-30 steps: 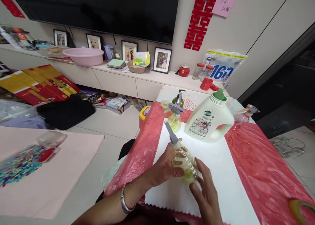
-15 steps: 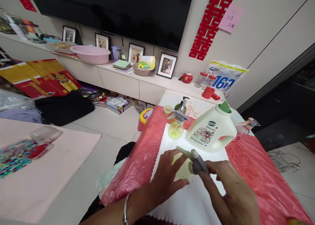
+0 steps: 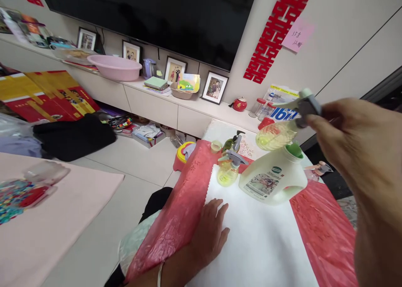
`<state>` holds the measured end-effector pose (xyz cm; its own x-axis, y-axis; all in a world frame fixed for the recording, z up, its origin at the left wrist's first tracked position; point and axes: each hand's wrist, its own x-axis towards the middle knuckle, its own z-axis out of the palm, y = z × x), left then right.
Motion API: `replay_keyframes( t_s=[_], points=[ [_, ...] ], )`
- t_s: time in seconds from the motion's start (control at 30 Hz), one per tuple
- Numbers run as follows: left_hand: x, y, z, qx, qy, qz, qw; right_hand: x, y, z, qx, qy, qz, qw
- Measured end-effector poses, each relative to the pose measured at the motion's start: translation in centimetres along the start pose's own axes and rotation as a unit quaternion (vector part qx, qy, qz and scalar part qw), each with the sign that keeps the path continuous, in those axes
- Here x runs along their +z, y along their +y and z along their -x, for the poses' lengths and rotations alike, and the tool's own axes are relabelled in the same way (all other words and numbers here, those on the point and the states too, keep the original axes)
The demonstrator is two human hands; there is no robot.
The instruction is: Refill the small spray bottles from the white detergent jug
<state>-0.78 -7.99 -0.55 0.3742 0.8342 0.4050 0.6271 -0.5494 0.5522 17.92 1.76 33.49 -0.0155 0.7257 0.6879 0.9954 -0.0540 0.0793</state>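
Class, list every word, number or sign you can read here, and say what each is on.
"16": plastic bag, partly covered by the spray bottle in the right hand.
"35", handwritten: pink note; the rest is unclear.
"囍", repeated: red cut-out.
Pale jug: label too small and blurred.

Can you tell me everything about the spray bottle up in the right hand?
The spray bottle has a see-through, ridged, yellowish body that looks like plastic, and a grey-and-pale spray head. It's tipped nearly sideways, base to the left in the picture, held by the right hand at its head. It shows just above the jug.
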Motion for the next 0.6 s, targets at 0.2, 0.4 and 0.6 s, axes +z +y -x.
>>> replay_keyframes(
  t_s=[0.2, 0.4, 0.6],
  points=[
    [0.4, -0.1, -0.2, -0.018, -0.018, 0.002, 1.0, 6.9, -2.5, -5.2, 0.025, -0.216, 0.112, 0.97],
    [0.5, 0.1, -0.7, -0.023, -0.038, -0.006, 0.999, 12.8, -2.8, -6.0, 0.065, -0.307, 0.076, 0.947],
    [0.2, 0.2, -0.7, -0.02, -0.05, -0.026, 0.998, 17.1, -2.4, -5.8, 0.078, -0.328, 0.02, 0.941]
  ],
)
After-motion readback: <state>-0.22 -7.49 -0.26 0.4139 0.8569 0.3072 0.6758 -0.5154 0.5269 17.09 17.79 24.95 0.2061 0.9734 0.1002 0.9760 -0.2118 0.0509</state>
